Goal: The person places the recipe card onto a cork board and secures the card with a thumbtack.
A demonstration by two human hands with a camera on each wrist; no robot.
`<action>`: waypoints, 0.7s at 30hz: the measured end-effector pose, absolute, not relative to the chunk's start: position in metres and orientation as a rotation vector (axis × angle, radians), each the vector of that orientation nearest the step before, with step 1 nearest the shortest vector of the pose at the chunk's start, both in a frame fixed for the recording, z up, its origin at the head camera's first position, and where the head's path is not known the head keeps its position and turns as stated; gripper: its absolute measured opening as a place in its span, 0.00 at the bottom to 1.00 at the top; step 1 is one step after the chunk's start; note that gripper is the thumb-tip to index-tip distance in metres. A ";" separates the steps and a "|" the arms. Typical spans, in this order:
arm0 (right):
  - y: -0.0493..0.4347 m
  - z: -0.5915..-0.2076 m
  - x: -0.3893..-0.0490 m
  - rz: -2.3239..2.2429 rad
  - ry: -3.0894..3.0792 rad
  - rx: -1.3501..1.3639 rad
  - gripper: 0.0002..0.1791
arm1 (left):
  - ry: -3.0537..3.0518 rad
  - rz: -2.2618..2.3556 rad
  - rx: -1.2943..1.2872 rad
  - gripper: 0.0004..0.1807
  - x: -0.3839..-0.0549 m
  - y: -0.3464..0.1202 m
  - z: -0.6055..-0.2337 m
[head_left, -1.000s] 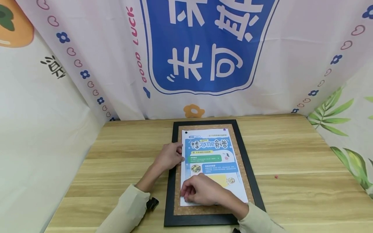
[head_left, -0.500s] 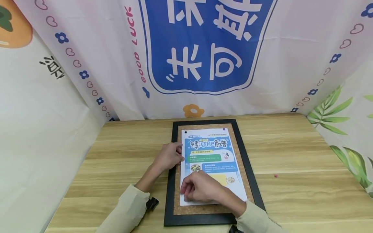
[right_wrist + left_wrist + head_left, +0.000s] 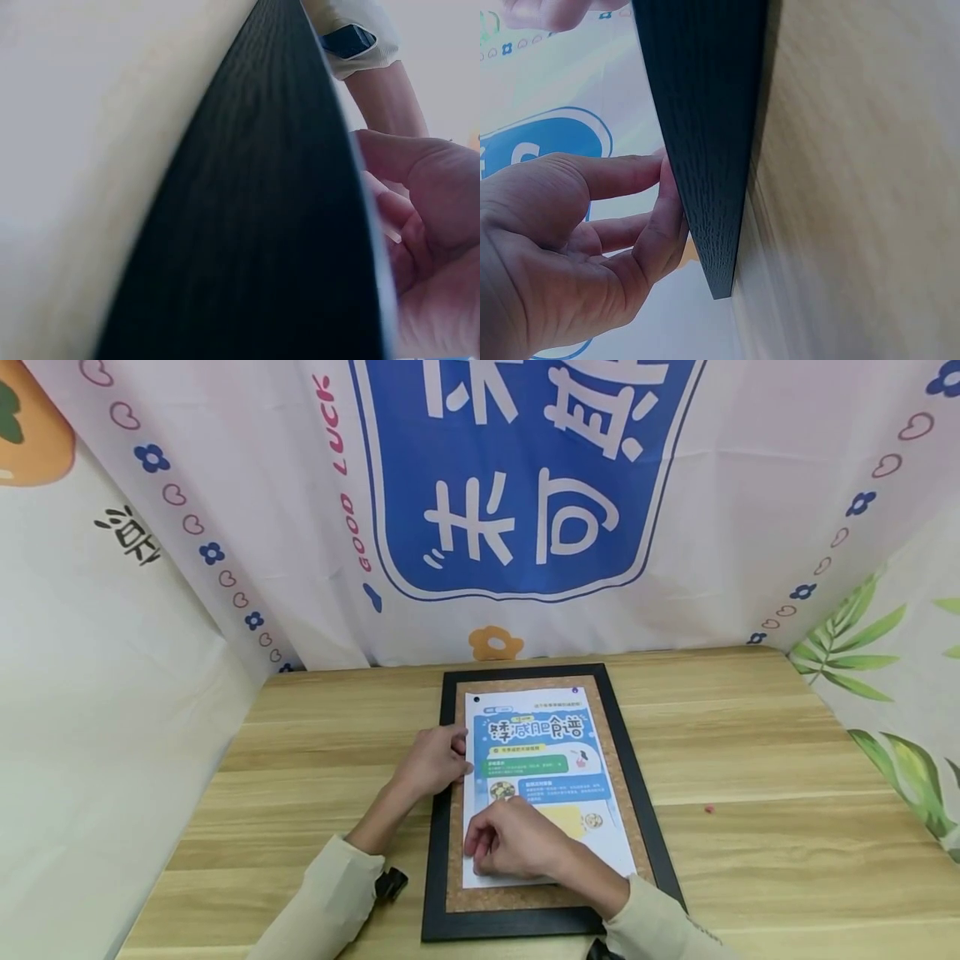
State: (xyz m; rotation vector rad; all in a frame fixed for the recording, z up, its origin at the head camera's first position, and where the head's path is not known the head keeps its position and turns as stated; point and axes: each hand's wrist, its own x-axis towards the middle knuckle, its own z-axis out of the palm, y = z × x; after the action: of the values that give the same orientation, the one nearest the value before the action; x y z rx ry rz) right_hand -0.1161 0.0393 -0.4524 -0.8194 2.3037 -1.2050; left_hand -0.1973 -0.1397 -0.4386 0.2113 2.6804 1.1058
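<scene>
A printed sheet with a blue design (image 3: 547, 760) lies on a cork board (image 3: 540, 899) in a black frame (image 3: 517, 925). A black push pin (image 3: 476, 699) marks its upper left corner and a purple push pin (image 3: 575, 690) its upper right. My left hand (image 3: 433, 762) rests at the sheet's left edge, fingers relaxed; the left wrist view shows its fingertips (image 3: 671, 176) at the frame's inner side. My right hand (image 3: 517, 839) has curled fingers at the sheet's lower left corner, fingertips down on it. Whether something is between those fingertips is hidden, also in the right wrist view.
A small red object (image 3: 709, 809) lies on the wooden table (image 3: 750, 735) to the right of the frame. Behind the table hangs a printed white curtain (image 3: 337, 610). Black devices are strapped to both wrists, such as the left wrist camera (image 3: 391, 885).
The head view has shifted slightly. Both hands keep their places on the sheet, the right one tilting a little at its lower left corner.
</scene>
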 end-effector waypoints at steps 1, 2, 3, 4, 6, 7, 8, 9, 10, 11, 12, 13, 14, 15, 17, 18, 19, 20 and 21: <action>0.039 -0.453 -0.116 -1.199 2.307 -0.818 0.09 | 2.681 1.105 0.209 0.31 -0.198 -0.140 -0.439; 0.039 -0.453 -0.116 -1.195 2.310 -0.818 0.09 | 2.681 1.102 0.208 0.31 -0.198 -0.140 -0.439; 0.039 -0.453 -0.116 -1.189 2.313 -0.821 0.08 | 2.680 1.102 0.208 0.31 -0.198 -0.140 -0.439; 0.039 -0.453 -0.116 -1.181 2.319 -0.825 0.08 | 2.682 1.102 0.210 0.31 -0.197 -0.140 -0.439; 0.040 -0.453 -0.116 -1.166 2.326 -0.835 0.08 | 2.687 1.099 0.225 0.30 -0.197 -0.141 -0.440; 0.040 -0.453 -0.116 -1.157 2.330 -0.841 0.08 | 2.687 1.100 0.227 0.30 -0.197 -0.141 -0.439; 0.040 -0.453 -0.117 -1.148 2.331 -0.846 0.08 | 2.684 1.103 0.230 0.31 -0.197 -0.141 -0.439; 0.040 -0.453 -0.116 -1.138 2.332 -0.852 0.08 | 2.682 1.106 0.234 0.31 -0.197 -0.141 -0.439; 0.040 -0.453 -0.116 -1.129 2.333 -0.861 0.09 | 2.681 1.108 0.235 0.31 -0.197 -0.142 -0.439; 0.040 -0.453 -0.116 -1.121 2.334 -0.868 0.09 | 2.681 1.108 0.240 0.30 -0.197 -0.142 -0.439; 0.041 -0.453 -0.116 -1.111 2.336 -0.871 0.09 | 2.677 1.112 0.235 0.30 -0.196 -0.142 -0.438; 0.041 -0.452 -0.115 -1.101 2.339 -0.874 0.08 | 2.674 1.116 0.229 0.30 -0.196 -0.142 -0.438; 0.041 -0.452 -0.114 -1.092 2.344 -0.877 0.08 | 2.672 1.117 0.230 0.30 -0.196 -0.142 -0.438; 0.041 -0.452 -0.114 -1.080 2.350 -0.880 0.08 | 2.672 1.117 0.231 0.30 -0.196 -0.142 -0.438; 0.042 -0.452 -0.112 -1.061 2.361 -0.885 0.08 | 2.671 1.115 0.230 0.30 -0.197 -0.142 -0.438; 0.043 -0.452 -0.112 -1.054 2.365 -0.886 0.07 | 2.668 1.117 0.226 0.31 -0.197 -0.142 -0.439; 0.043 -0.451 -0.111 -1.049 2.365 -0.888 0.07 | 2.668 1.116 0.227 0.31 -0.197 -0.142 -0.439; 0.044 -0.451 -0.111 -1.047 2.362 -0.892 0.06 | 2.668 1.116 0.229 0.31 -0.197 -0.142 -0.439; 0.044 -0.450 -0.110 -1.045 2.359 -0.896 0.06 | 2.669 1.116 0.231 0.31 -0.197 -0.142 -0.439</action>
State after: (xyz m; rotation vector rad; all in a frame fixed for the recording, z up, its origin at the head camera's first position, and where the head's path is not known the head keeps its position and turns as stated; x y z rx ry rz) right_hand -0.1102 0.0444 -0.4503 -0.8960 2.3592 -1.0453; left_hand -0.1967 -0.1417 -0.4390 0.2306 2.6687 1.1162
